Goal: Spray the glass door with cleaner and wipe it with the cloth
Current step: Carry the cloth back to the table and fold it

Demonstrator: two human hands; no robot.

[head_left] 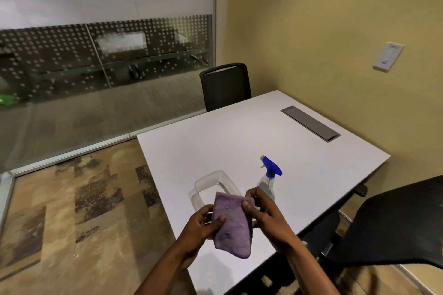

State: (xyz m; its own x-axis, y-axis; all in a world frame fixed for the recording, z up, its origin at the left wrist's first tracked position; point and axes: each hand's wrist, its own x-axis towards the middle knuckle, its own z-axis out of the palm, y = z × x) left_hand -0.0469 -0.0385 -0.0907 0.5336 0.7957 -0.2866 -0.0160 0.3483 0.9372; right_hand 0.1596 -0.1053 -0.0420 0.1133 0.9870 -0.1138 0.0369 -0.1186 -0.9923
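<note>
A folded purple cloth (pixel 233 225) is held up over the near edge of the white table (pixel 239 141). My left hand (pixel 202 223) grips its left side and my right hand (pixel 265 213) pinches its upper right corner. Just behind my right hand a clear spray bottle (pixel 268 181) with a blue trigger head stands upright on the table, touched by neither hand. The glass wall (pixel 103 60), frosted on top and dotted below, fills the left background.
A clear plastic container (pixel 211 184) sits on the table behind the cloth. A grey cable hatch (pixel 310 123) is set into the tabletop. One black chair (pixel 225 86) stands at the far side, another (pixel 393 225) at the near right. Patterned carpet (pixel 79 211) lies to the left.
</note>
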